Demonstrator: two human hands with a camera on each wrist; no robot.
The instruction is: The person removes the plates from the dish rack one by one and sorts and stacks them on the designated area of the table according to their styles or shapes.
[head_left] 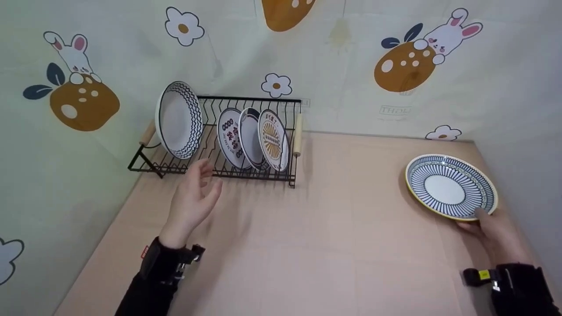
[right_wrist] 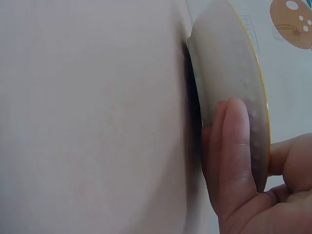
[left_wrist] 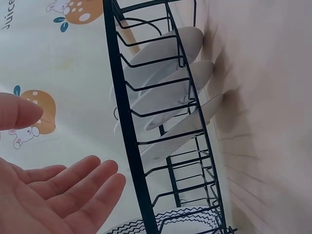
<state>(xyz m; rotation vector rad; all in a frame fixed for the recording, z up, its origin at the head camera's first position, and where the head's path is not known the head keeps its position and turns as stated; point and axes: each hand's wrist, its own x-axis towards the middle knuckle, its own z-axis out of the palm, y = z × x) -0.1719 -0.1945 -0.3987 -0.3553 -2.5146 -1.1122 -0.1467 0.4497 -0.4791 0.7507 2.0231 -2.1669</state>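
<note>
My right hand (head_left: 498, 230) pinches the near right rim of a blue-and-white striped plate (head_left: 444, 189) with a yellow edge, thumb on top and fingers beneath. In the right wrist view the plate's pale underside (right_wrist: 224, 63) leans up from the table, its far side close to the surface. My left hand (head_left: 193, 199) holds nothing, fingers loosely bent, just in front of a black wire dish rack (head_left: 246, 175). Standing in the rack are a large bowl-like dish (head_left: 178, 120) with a zigzag rim and three smaller plates, the rightmost a plate with a yellow sunburst (head_left: 272, 139).
The rack has wooden handles (head_left: 298, 135) at both ends and stands against a cloth backdrop (head_left: 342, 79) printed with rabbits and flowers. A pale pink table surface (head_left: 333, 228) lies between the rack and the striped plate. A side wall of cloth (head_left: 522, 145) borders the right.
</note>
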